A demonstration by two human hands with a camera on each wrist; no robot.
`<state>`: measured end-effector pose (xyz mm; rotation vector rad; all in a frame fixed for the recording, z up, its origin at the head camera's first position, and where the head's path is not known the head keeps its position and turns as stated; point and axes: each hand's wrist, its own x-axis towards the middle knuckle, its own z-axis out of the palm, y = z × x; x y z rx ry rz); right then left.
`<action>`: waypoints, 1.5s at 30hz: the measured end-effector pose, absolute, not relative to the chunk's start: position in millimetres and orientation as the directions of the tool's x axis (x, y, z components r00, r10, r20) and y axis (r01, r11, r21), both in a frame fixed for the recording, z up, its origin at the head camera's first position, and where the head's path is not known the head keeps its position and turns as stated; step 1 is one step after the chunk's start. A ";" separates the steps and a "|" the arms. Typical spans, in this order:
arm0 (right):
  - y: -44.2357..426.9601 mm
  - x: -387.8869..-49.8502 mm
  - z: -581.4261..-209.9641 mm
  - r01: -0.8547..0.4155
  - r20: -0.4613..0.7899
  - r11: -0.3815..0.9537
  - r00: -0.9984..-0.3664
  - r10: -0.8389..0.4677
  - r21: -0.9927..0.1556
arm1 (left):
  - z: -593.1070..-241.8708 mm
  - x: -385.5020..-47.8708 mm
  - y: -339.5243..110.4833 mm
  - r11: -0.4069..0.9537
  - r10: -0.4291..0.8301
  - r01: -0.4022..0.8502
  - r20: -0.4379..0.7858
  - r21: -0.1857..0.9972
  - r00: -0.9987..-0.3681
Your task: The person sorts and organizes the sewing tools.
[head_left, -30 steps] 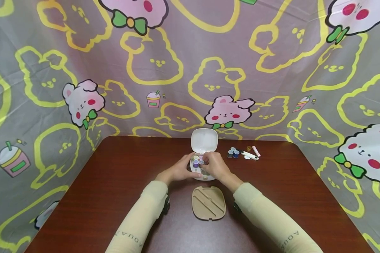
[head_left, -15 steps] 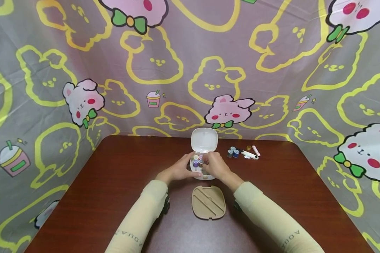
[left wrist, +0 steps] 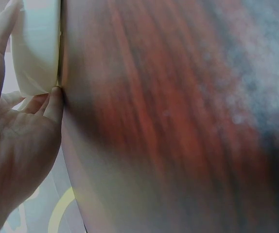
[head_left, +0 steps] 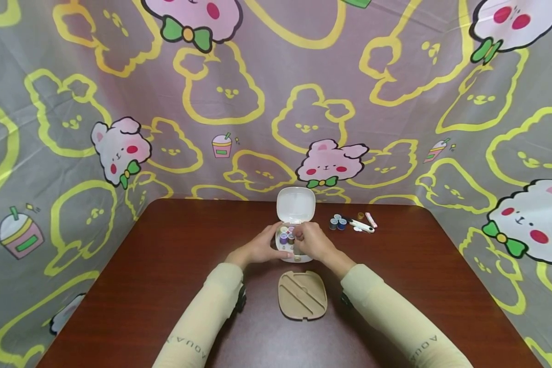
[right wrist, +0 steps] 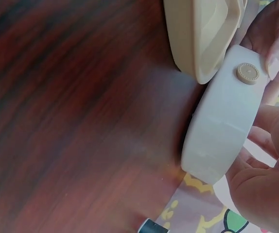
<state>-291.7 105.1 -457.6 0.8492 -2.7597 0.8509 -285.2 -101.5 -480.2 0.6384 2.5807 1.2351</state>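
Observation:
A white sewing box [head_left: 298,258] stands on the table with its lid [head_left: 296,203] raised. My left hand [head_left: 262,246] holds the box's left side, thumb at the front and fingers along the side and back. Inside are small thread spools, among them a purple spool [head_left: 283,239] and a darker spool [head_left: 291,238]. My right hand [head_left: 314,241] reaches over the box's right part with bent fingers. What its fingertips touch is hidden. In the right wrist view the box's front wall [right wrist: 222,121] carries a round beige button [right wrist: 248,73], and my right hand [right wrist: 268,179] is above the open side.
A beige grooved tray [head_left: 302,295] lies in front of the box. To the right are several small items: a cluster of three spools [head_left: 338,223], white-handled scissors or snips [head_left: 361,226], a small amber round piece [head_left: 361,215] and a pink-and-white strip [head_left: 370,220]. Patterned cloth hangs behind the table.
The right hand's fingers have shifted slightly within the box, and a darker spool now shows beside the purple one. My left hand keeps its hold; the tray and loose items are unmoved.

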 end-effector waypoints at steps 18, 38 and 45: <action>111.8 -287.0 -448.8 -0.561 0.248 0.712 -0.827 -0.504 -0.423 | -476.5 -281.8 -101.2 0.560 0.461 0.270 -0.024 0.784 -0.887; 127.1 -280.6 -440.7 -0.571 0.164 0.739 -0.818 -0.552 -0.358 | -474.4 -280.6 -101.0 0.595 0.446 0.261 -0.043 0.760 -0.894; 132.4 -278.3 -438.4 -0.576 0.172 0.735 -0.814 -0.555 -0.358 | -474.1 -280.6 -100.8 0.592 0.445 0.258 -0.043 0.764 -0.895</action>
